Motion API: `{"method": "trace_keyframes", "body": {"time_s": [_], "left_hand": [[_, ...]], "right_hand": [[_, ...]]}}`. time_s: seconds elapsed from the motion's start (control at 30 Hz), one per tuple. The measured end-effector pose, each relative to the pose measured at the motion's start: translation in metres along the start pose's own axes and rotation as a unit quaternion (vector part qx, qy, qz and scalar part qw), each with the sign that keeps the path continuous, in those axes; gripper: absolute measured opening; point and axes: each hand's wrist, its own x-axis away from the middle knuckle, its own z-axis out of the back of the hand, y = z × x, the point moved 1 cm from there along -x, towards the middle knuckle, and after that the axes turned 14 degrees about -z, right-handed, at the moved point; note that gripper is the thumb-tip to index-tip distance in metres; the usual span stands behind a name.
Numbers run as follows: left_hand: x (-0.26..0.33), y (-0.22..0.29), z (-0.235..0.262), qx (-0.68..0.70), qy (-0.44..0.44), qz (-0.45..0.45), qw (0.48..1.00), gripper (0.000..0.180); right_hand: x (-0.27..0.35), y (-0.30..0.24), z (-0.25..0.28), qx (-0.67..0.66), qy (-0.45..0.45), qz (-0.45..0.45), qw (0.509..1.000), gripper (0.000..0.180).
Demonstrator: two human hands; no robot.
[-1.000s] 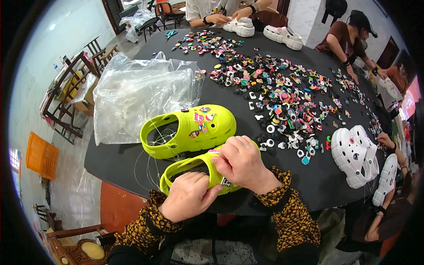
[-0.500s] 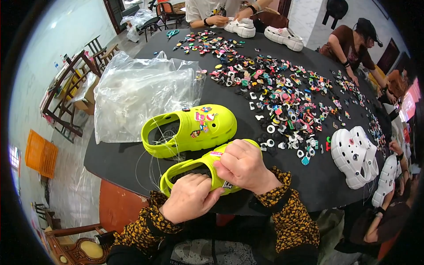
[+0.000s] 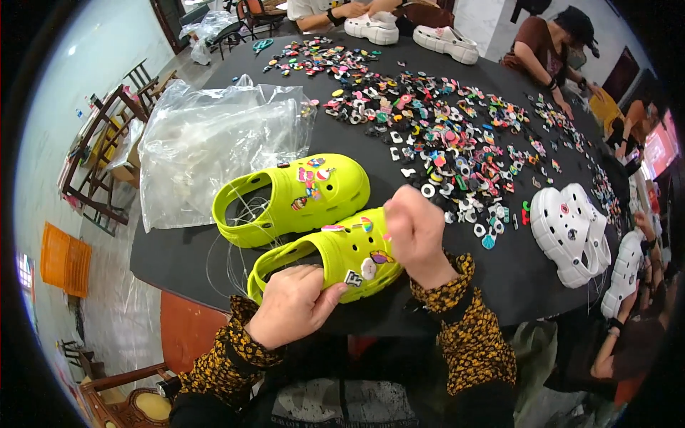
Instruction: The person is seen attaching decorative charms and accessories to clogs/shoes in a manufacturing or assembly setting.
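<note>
A lime-green clog [image 3: 340, 255] lies nearest me on the black table, with a rainbow umbrella, a white piece, a purple-orange piece and a letter charm on its upper. My left hand [image 3: 291, 305] grips it by the side, fingers inside the opening and thumb outside near the letter charm. Beside the toe, my right hand [image 3: 417, 230] is closed and raised a little; what its fingers hold, if anything, is hidden. Just beyond sits the matching lime-green clog [image 3: 346, 189], also decorated with charms. Thin clear strands [image 3: 246, 214] loop around both heels.
Clear plastic bags [image 3: 221, 143] lie at the left. A wide spread of shoe charms [image 3: 457, 143] covers the middle and far table. White clogs [image 3: 564, 228] rest at the right, more at the far edge. Several people work around the table, one person [image 3: 546, 53] reaching toward charms.
My right hand has come off the near clog's upper and moved toward the toe side, uncovering its charms. The left hand keeps its grip. The whole view has shifted slightly.
</note>
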Motion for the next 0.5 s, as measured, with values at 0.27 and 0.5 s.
{"method": "trace_keyframes", "body": {"time_s": [0.27, 0.5], "left_hand": [[0.001, 0.0, -0.001, 0.006, -0.005, 0.007, 1.0, 0.024], [0.002, 0.001, -0.001, 0.006, -0.008, 0.015, 1.0, 0.023]], "right_hand": [[-0.001, 0.022, 0.004, -0.175, 0.006, -0.23, 0.957, 0.033], [0.001, 0.015, 0.012, -0.124, -0.101, -0.195, 0.968, 0.026]]}}
